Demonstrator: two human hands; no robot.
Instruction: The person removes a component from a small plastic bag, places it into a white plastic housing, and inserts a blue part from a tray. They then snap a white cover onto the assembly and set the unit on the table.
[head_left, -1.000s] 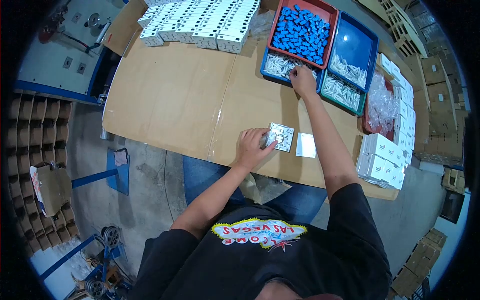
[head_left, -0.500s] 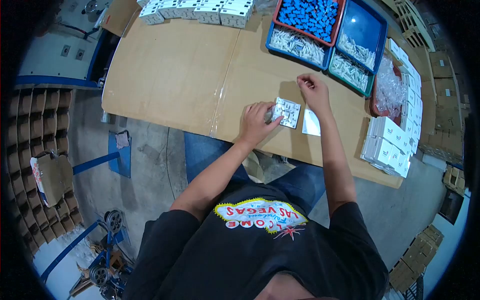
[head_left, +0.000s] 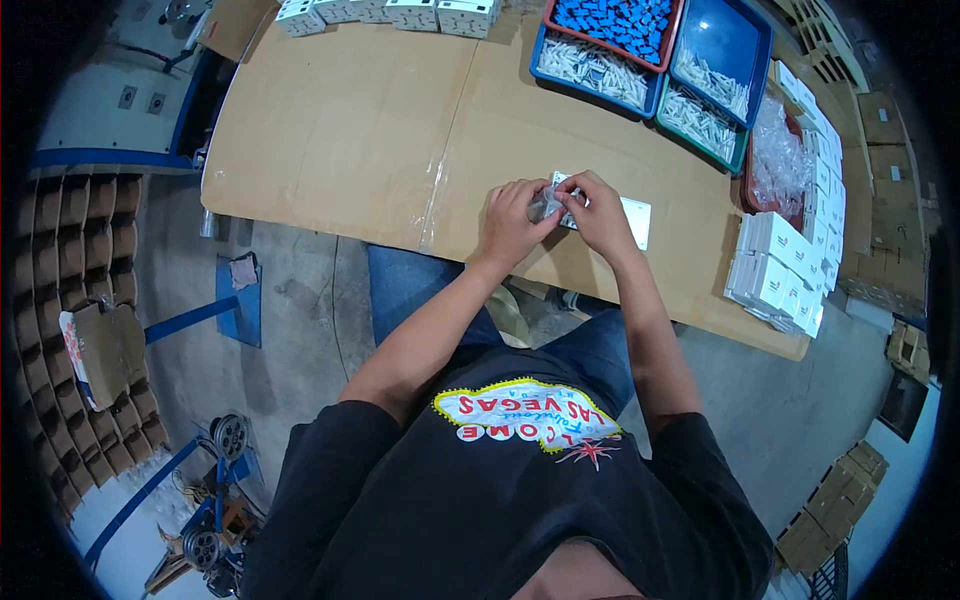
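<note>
My left hand is closed around a small clear plastic bag near the front of the cardboard-topped table. Against the bag's right side, my right hand has its thumb and fingers pinched together, seemingly on the bag's edge; small contents cannot be made out. Under the fingers lies a white printed piece, flat and mostly covered by the right hand. A plain white card rests just right of the right hand, partly behind the wrist.
Beyond the hands stand a red tray of blue plugs, a blue tray of white plugs and a green tray. White boxes are stacked at the right edge beside bagged plastic. More white boxes line the far side.
My right hand has moved left and down to meet the left hand at the plastic bag. The white card beside it shows more fully, and the printed piece is more covered.
</note>
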